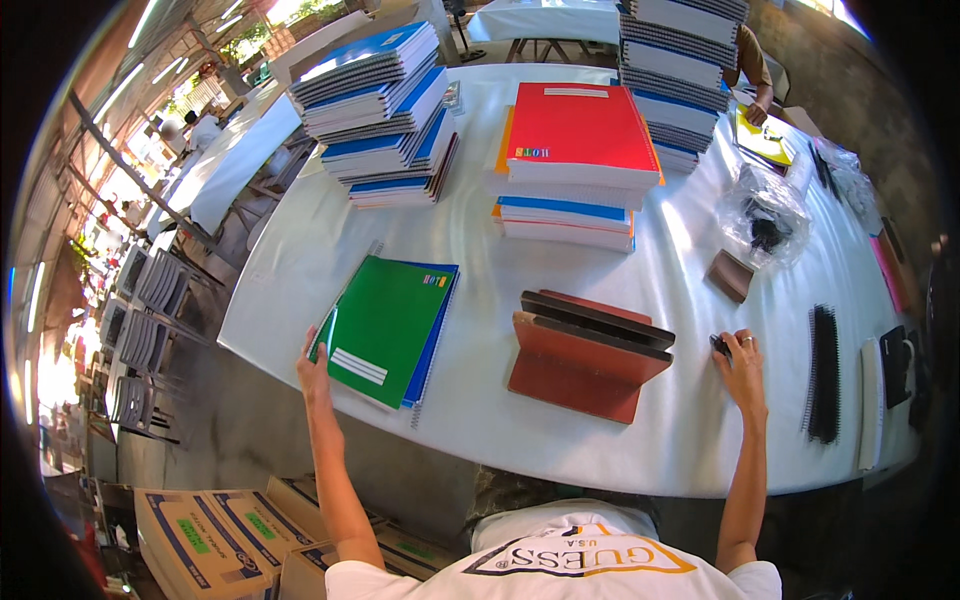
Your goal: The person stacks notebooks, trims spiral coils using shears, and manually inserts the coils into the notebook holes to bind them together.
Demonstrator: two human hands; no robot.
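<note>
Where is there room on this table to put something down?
Between the green notebook and the reddish-brown angled stand, or between the right hand and the black spiral bindings. The far right is crowded: a clear plastic bag sits near a co-worker's hand.

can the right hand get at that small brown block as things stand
Probably yes: the right hand rests near the small brown block, with only white table covering visible between them. Its grip seems taken up by a small dark object, though, which might need setting down first.

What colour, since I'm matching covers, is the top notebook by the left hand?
The notebook is green, clearest in head view.
</note>
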